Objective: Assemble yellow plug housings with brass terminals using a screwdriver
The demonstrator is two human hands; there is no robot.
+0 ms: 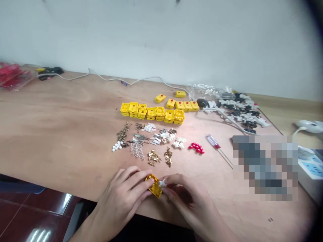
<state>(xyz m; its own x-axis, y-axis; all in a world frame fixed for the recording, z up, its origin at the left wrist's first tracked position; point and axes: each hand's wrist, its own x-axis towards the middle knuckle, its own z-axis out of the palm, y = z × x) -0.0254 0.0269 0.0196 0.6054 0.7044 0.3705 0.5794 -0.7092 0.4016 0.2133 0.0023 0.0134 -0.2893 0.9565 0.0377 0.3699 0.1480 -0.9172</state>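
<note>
My left hand (126, 193) grips a yellow plastic housing half (155, 190) near the table's front edge, its open inner side facing up. Between the thumb and fingertips of my right hand (186, 198) is a small white plastic part (162, 183), right at the housing's right side; whether it touches the housing I cannot tell. Just beyond my hands lie brass pieces (153, 157), clear plastic pieces (137, 151), metal strips (141, 138), white star-shaped parts (178, 144) and red caps (196, 148). Behind them stand stacked yellow housing halves (151, 112).
Several closed yellow units with red buttons (187, 105) stand at the back. A screwdriver (213, 142) lies to the right, beside a pixelated patch. Black and white parts (242, 111) are heaped at the back right, with a power strip (311, 164) at the right edge. A white cable (108, 79) runs along the wall.
</note>
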